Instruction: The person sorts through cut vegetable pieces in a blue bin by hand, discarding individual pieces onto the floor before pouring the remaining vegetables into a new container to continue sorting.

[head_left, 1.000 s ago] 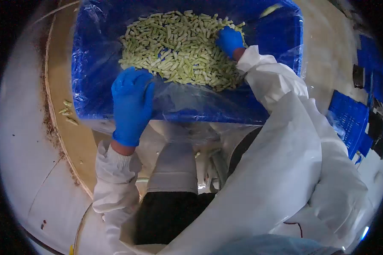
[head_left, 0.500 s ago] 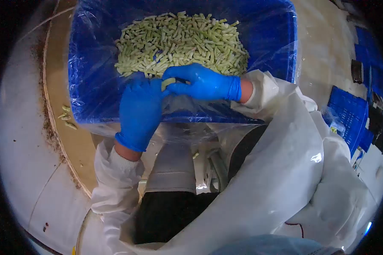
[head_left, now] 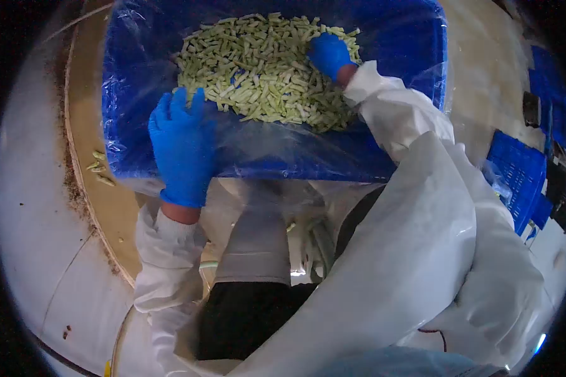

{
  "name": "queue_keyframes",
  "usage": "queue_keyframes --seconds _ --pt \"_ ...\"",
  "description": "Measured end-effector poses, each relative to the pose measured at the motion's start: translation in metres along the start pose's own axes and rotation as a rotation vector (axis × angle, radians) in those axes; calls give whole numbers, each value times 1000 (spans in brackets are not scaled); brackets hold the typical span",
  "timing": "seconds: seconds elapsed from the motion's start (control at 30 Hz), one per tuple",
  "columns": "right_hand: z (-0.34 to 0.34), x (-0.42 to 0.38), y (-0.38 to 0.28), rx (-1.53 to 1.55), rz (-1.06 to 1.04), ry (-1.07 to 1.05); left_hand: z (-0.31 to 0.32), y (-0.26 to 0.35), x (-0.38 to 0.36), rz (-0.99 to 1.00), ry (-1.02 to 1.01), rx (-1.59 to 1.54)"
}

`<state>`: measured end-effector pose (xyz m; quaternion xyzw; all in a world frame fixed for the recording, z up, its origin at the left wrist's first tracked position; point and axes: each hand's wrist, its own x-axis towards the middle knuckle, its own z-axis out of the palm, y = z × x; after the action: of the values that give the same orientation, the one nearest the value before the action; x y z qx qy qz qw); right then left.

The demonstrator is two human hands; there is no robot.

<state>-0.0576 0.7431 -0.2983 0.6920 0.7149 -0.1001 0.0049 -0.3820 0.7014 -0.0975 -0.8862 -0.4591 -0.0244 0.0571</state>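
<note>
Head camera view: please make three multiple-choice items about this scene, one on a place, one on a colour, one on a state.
1. Where is the right hand?
A. on the heap of cut pale green vegetable pieces
B. on the floor
C. on the person's knee

2. What colour is the plastic-lined crate that holds the pieces?
A. red
B. blue
C. white

3. How is the left hand?
A. shut in a fist
B. holding a knife
C. flat with fingers spread on the crate's near wall

Answers:
1 A, the blue-gloved right hand lies on the far side of the heap.
2 B, the walls under the clear film are blue.
3 C, the gloved fingers are stretched out against the liner and hold nothing.
</note>
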Motion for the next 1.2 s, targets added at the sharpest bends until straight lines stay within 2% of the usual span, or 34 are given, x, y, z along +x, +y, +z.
queue_keyframes --seconds 0.1,0.13,0.2,0.27,0.33,0.37,0.43,0.47,0.5,0.57,0.63,0.67,0.73,0.77,0.8,0.87,0.9,0.93,0.97,1.07,1.13,1.17,1.2 --pt "6 -11 -15 74 -95 33 5 5 -2 89 31 -54" --pt "3 -28 -30 281 -176 68 5 9 -4 117 45 -72" --pt "-58 -49 -90 386 -220 -304 -1 21 1 184 16 -138" --pt "-79 -74 -127 672 -487 -67 -1 23 3 220 -72 -148" --pt "-98 -86 -141 697 -628 53 5 24 -2 232 -241 -123" --pt "-109 -90 -144 703 -697 116 0 24 -3 217 -222 -165" --pt "-141 -99 -144 994 -661 15 -22 25 -10 189 -184 -256" --pt "-151 -104 -145 1141 -640 -39 -28 24 -12 199 -110 -404" --pt "-156 -114 -148 1417 -503 -234 -33 23 -15 206 -39 -552" --pt "-162 -127 -153 1930 -177 -640 -34 20 -18 3 81 -1087" --pt "-160 -124 -149 1921 -170 -745 -31 12 -21 -455 173 -1838" --pt "-157 -121 -147 1920 -170 -799 -31 4 -22 -519 131 -1733" --pt "-134 -109 -138 1555 -418 -602 -30 -13 -18 -648 57 -1512" --pt "-116 -101 -128 1365 -527 -505 -22 -14 -16 -579 94 -1280" --pt "-89 -91 -109 1060 -460 -596 -9 -14 -14 -506 128 -1048" --pt "-70 -60 -87 574 -298 -590 8 -14 -14 -328 131 -654" --pt "-72 -41 -86 397 -211 -507 13 -14 -14 -224 106 -488" --pt "-51 -23 -84 353 -213 -297 15 -16 -14 -122 77 -321" --pt "-24 -6 -83 309 -211 -88 15 -16 -14 -124 69 -314" --pt "23 23 -88 200 -188 202 14 -14 -13 -132 -2 -324" --pt "43 16 -89 123 -262 312 16 -16 -13 -146 -94 -365" --pt "48 9 -88 80 -295 361 17 -18 -14 -122 -76 -370" --pt "23 -6 -99 101 -296 213 17 -19 -15 -101 -53 -377"
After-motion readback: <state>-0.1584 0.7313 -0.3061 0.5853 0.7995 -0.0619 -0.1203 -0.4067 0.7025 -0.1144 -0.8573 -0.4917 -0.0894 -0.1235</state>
